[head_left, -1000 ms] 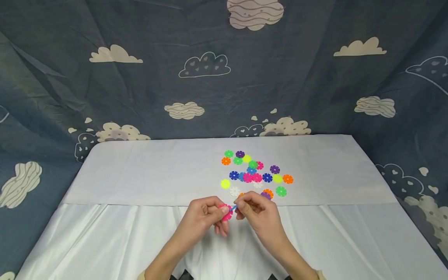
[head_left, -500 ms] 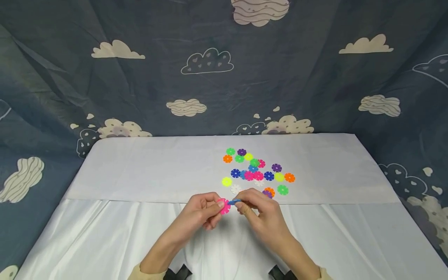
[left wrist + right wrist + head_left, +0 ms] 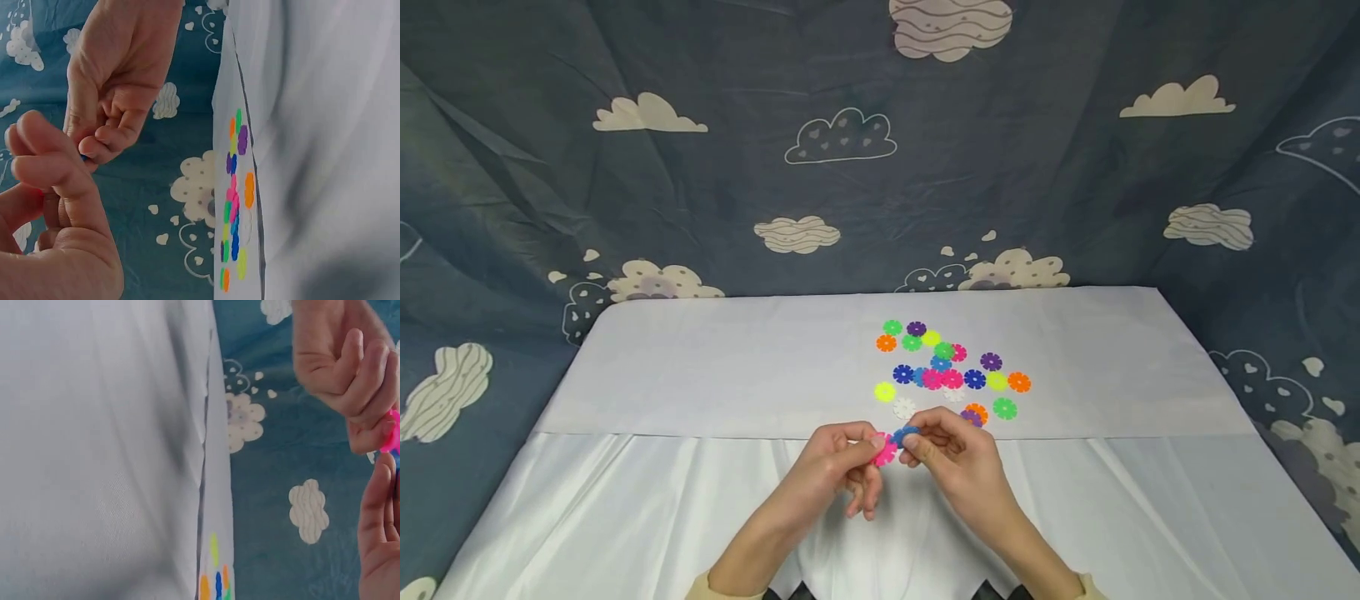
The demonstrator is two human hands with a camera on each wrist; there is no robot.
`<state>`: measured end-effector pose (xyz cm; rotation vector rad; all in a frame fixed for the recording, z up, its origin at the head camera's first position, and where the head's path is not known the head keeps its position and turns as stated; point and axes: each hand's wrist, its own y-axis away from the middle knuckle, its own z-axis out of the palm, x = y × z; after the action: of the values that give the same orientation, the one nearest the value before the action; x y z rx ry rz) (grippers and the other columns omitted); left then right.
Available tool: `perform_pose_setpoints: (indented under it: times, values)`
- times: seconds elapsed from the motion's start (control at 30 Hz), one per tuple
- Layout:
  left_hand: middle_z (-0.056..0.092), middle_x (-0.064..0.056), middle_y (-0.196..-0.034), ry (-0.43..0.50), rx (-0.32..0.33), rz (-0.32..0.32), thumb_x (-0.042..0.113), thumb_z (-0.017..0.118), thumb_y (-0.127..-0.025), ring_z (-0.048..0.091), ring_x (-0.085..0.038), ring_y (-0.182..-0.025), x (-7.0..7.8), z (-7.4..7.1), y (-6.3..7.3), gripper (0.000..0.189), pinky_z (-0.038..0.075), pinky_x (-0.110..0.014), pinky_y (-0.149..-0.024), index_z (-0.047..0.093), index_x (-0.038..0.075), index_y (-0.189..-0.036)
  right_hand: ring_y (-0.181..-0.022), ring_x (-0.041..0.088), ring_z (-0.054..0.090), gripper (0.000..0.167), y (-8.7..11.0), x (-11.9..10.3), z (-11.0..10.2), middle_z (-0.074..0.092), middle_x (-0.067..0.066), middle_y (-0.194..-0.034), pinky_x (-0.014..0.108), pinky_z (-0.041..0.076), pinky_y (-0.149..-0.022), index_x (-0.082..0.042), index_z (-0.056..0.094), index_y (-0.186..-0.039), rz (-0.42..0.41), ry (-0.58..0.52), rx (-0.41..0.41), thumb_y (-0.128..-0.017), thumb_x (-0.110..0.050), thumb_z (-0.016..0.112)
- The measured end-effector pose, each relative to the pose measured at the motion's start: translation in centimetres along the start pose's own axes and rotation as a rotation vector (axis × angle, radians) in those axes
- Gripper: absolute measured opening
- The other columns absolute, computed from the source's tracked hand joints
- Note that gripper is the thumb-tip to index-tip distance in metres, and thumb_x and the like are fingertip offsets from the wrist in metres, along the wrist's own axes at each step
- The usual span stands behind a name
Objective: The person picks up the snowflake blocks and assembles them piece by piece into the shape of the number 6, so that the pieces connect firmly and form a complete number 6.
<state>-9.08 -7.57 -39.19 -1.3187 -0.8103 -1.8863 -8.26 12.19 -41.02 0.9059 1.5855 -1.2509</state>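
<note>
In the head view my left hand (image 3: 835, 460) pinches a pink notched disc (image 3: 887, 452), a flower-shaped linking piece, between thumb and fingers, with its lower fingers hanging loose. My right hand (image 3: 961, 457) pinches a blue notched disc (image 3: 904, 436) by its outer side. The two discs meet edge to edge, the blue one tilted against the pink, both held up over the front of the white cloth. In the right wrist view the pink disc (image 3: 392, 432) shows at the right edge by the fingertips. From the left wrist, fingers hide nearly all of both discs.
Beyond the hands, loose notched discs in green, orange, purple, yellow, pink, blue and white lie scattered on the white table (image 3: 715, 367), some overlapping. A purple disc (image 3: 972, 418) on an orange one lies close behind the right hand. A dark cloud-print curtain (image 3: 850, 200) hangs behind.
The blue disc has turned from edge-on to showing more of its face beside the pink one. The left hand's lower fingers have loosened downward since half a second ago. Both hands keep their pinch.
</note>
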Motion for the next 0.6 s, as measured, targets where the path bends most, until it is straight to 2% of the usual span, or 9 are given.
perform_pose_setpoints:
  times: [0.13,0.3,0.4,0.53,0.6]
  values:
    - [0.053,-0.002,-0.048,0.060,0.001,-0.031,0.017,0.055,-0.099,0.050,-0.015,-0.040,-0.08,0.08,-0.05,0.028,0.041,-0.023,-0.042,0.047,0.004,-0.075,-0.073,0.024,0.066,0.007,0.06,-0.21,-0.11,0.065,0.008,-0.082,0.033,0.057,-0.071,-0.004,0.063,-0.099,0.040,0.021,-0.011,-0.093,-0.005,0.066]
    - [0.051,-0.003,-0.047,0.055,0.020,-0.048,0.017,0.056,-0.098,0.050,-0.017,-0.039,-0.32,0.19,-0.25,0.028,0.042,-0.026,-0.042,0.047,0.002,-0.076,-0.070,0.017,0.067,0.009,0.04,0.07,-0.11,0.066,-0.001,-0.080,0.032,0.056,-0.073,-0.012,0.064,-0.097,-0.060,0.185,-0.010,-0.091,-0.006,0.068]
    - [0.051,-0.003,-0.047,0.051,0.012,-0.065,0.017,0.055,-0.099,0.050,-0.018,-0.039,-0.35,-0.03,-0.32,0.027,0.042,-0.026,-0.042,0.048,0.000,-0.078,-0.069,0.018,0.068,0.012,-0.10,0.15,-0.22,0.067,0.001,-0.080,0.031,0.056,-0.072,-0.014,0.065,-0.096,-0.099,0.219,-0.029,-0.090,-0.005,0.069]
    - [0.055,-0.004,-0.052,0.060,-0.007,-0.076,0.018,0.052,-0.100,0.053,-0.018,-0.043,-0.29,-0.29,-0.31,0.026,0.044,-0.026,-0.044,0.049,0.000,-0.082,-0.075,0.022,0.069,0.009,-0.11,0.13,-0.51,0.070,0.008,-0.085,0.034,0.057,-0.074,-0.015,0.068,-0.094,-0.010,0.129,-0.074,-0.089,-0.009,0.072]
    - [0.057,-0.005,-0.055,0.037,-0.002,-0.070,0.019,0.051,-0.101,0.055,-0.018,-0.045,-0.23,-0.36,-0.27,0.025,0.045,-0.025,-0.045,0.050,0.001,-0.084,-0.080,0.019,0.069,0.008,-0.13,0.15,-0.73,0.072,0.003,-0.087,0.035,0.055,-0.077,-0.020,0.071,-0.095,0.054,0.154,-0.083,-0.089,-0.016,0.074]
